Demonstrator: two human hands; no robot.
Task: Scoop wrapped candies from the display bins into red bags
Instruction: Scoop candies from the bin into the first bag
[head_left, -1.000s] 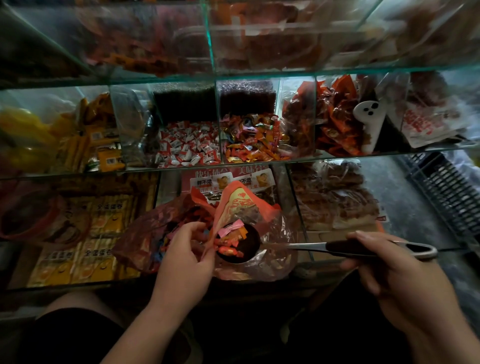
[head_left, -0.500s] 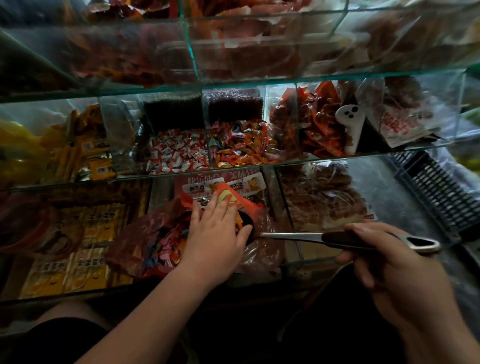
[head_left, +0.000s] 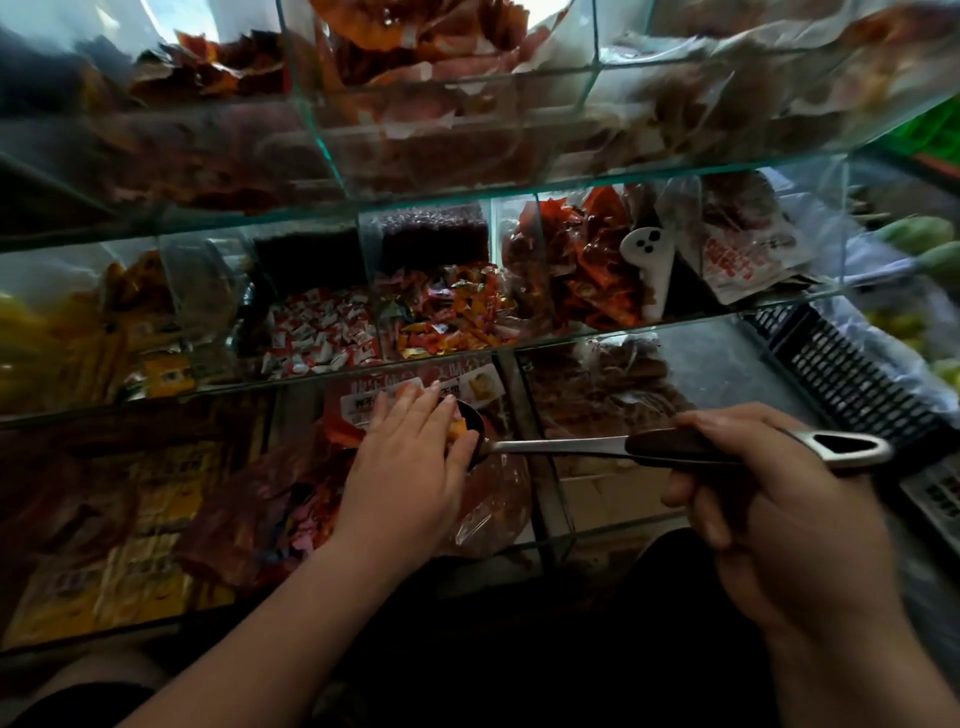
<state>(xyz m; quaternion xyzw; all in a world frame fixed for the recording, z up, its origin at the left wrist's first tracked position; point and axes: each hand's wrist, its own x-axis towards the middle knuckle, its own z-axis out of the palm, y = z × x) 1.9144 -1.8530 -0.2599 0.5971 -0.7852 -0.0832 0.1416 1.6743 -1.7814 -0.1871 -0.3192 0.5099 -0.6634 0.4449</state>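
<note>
Right hand has its fingers wrapped round the dark handle of the metal scoop, holding it roughly level. Left hand lies flat over the scoop's bowl with its fingers straight, covering the candies in it, so only a bit of orange wrapper peeks out. The crinkly red bag is spread under and left of the scoop's bowl, with some wrapped pieces showing inside. Beyond the scoop, one shelf up, is a glass bin of mixed wrapped sweets. A black crate sits right of the scoop.
</note>
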